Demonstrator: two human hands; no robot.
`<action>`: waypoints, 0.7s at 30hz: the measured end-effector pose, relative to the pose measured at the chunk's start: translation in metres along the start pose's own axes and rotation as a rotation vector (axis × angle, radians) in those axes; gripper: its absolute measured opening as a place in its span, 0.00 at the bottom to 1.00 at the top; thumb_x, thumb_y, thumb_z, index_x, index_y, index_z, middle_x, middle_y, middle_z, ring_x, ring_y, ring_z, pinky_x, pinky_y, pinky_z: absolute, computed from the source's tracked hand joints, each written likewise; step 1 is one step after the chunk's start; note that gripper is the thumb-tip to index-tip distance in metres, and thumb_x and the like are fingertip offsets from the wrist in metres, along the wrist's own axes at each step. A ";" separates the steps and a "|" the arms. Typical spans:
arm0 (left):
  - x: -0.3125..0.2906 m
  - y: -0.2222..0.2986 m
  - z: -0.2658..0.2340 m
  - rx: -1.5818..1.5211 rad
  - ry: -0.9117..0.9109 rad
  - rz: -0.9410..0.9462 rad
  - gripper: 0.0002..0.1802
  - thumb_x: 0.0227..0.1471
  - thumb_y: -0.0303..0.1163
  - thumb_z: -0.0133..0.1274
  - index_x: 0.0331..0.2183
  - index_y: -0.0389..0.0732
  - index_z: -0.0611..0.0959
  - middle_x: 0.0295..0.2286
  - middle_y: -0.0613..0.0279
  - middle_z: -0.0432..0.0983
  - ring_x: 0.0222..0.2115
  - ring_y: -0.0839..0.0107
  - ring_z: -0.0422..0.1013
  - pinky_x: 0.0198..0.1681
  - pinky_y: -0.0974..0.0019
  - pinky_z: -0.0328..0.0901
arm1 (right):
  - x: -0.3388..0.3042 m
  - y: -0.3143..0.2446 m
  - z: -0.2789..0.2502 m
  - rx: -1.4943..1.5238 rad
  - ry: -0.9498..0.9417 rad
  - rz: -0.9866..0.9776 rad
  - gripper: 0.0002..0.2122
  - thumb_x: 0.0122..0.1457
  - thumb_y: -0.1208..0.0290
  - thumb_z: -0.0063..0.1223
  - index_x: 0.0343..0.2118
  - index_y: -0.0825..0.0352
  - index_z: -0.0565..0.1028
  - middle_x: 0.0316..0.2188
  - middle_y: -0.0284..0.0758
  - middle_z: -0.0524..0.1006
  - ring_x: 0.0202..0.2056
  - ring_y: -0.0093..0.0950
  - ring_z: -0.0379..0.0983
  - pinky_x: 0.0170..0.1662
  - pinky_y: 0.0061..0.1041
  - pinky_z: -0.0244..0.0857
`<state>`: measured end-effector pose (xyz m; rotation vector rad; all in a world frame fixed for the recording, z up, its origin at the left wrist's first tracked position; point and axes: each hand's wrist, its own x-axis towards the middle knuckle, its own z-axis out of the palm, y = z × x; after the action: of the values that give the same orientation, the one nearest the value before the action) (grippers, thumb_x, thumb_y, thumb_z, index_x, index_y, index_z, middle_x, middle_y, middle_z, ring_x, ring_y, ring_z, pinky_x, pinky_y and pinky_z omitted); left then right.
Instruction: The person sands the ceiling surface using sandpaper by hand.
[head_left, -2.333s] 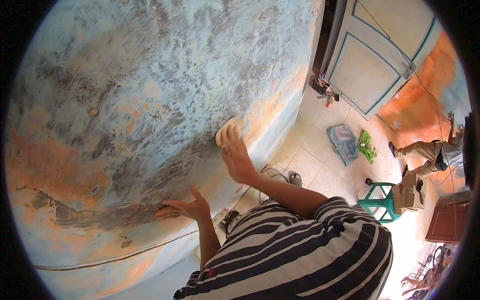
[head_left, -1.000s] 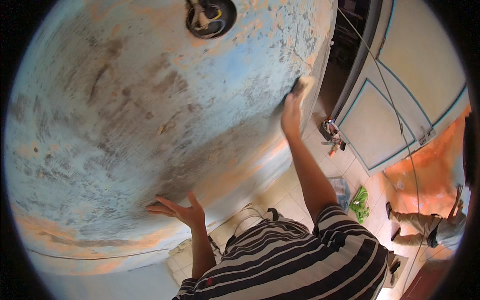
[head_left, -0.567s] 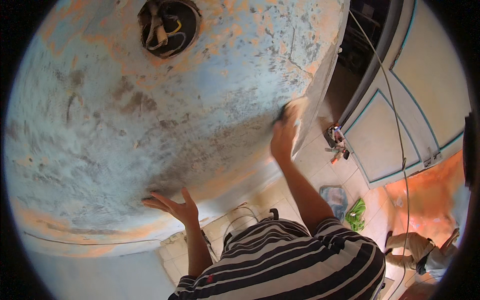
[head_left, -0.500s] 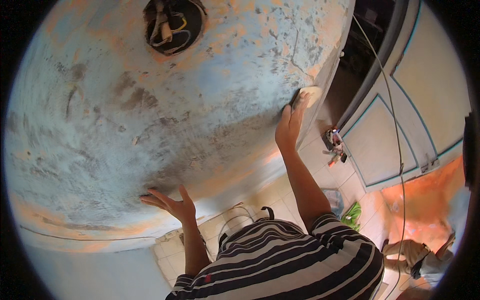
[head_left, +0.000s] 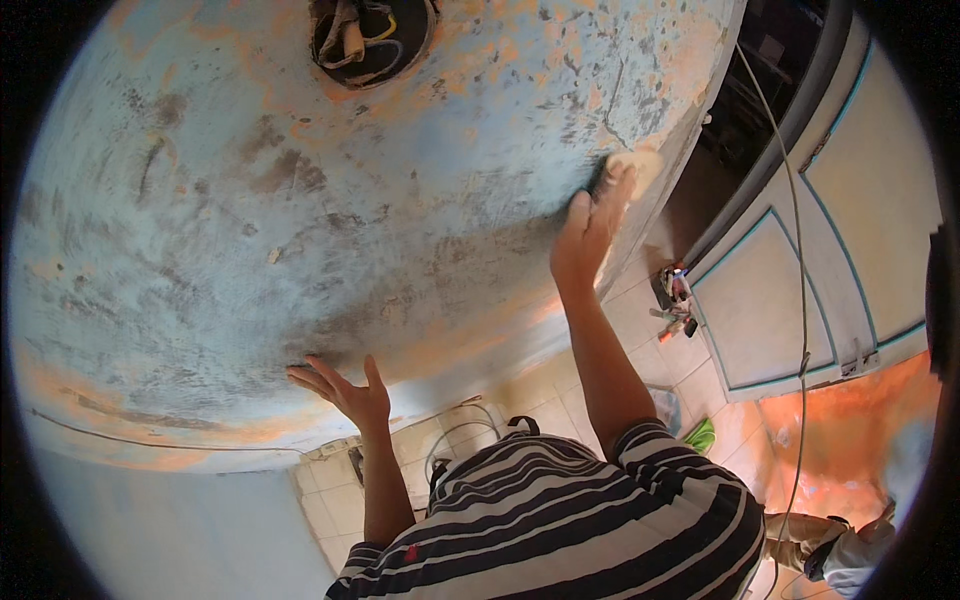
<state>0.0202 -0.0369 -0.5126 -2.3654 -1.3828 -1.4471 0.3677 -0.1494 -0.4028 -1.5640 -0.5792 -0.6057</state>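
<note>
Two hands are on the wall (head_left: 300, 230), a rough surface of worn blue paint with grey and orange patches showing through. Right hand (head_left: 590, 235) is raised near the wall's right edge, fingers extended and pressed over a small pale pad (head_left: 640, 165), seemingly sandpaper or a sponge; only its upper part shows past the fingertips. Left hand (head_left: 345, 390) lies open and flat against the wall near its lower edge, fingers spread, holding nothing.

Pad judged light, thin and pliable: it conforms to the surface under finger pressure and should be held flat beneath the fingers, not pinched by a corner, or it may fold or slip. Wall is rigid and abrasive; loose paint likely sheds dust.

Round hole (head_left: 370, 35) at the wall's top edge exposes wires. Cable (head_left: 795, 250) hangs beside a pale door (head_left: 800, 300). Small tools (head_left: 678, 300) lie on the tiled floor (head_left: 640, 330) below.
</note>
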 end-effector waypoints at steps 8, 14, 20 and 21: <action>0.000 0.019 -0.006 -0.034 -0.006 -0.074 0.57 0.58 0.49 0.61 0.72 0.46 0.42 0.71 0.39 0.24 0.71 0.35 0.25 0.68 0.29 0.38 | -0.073 0.008 -0.005 -0.199 -0.286 -0.476 0.24 0.67 0.72 0.46 0.66 0.72 0.65 0.70 0.54 0.57 0.73 0.51 0.45 0.70 0.57 0.34; -0.005 0.018 -0.008 -0.074 -0.043 -0.090 0.56 0.59 0.48 0.60 0.72 0.46 0.42 0.70 0.39 0.23 0.71 0.37 0.24 0.69 0.31 0.37 | 0.015 0.010 -0.014 0.062 0.101 -0.205 0.21 0.67 0.72 0.45 0.63 0.68 0.71 0.67 0.56 0.61 0.70 0.57 0.51 0.69 0.58 0.35; -0.004 0.036 -0.005 -0.136 -0.071 -0.129 0.57 0.60 0.49 0.60 0.72 0.47 0.40 0.70 0.39 0.19 0.71 0.37 0.22 0.69 0.31 0.35 | -0.074 -0.023 -0.014 -0.145 -0.300 -0.366 0.22 0.69 0.68 0.44 0.65 0.64 0.69 0.70 0.48 0.58 0.72 0.52 0.48 0.69 0.57 0.36; -0.002 0.037 -0.003 -0.148 -0.097 -0.174 0.57 0.60 0.50 0.60 0.72 0.47 0.39 0.70 0.39 0.19 0.70 0.37 0.21 0.69 0.30 0.34 | -0.090 -0.010 -0.013 -0.223 -0.423 -0.406 0.23 0.69 0.67 0.43 0.66 0.63 0.68 0.71 0.45 0.58 0.72 0.50 0.47 0.69 0.57 0.36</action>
<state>0.0434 -0.0621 -0.4980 -2.4898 -1.5947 -1.5455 0.2950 -0.1625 -0.4561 -1.8135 -1.2022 -0.6602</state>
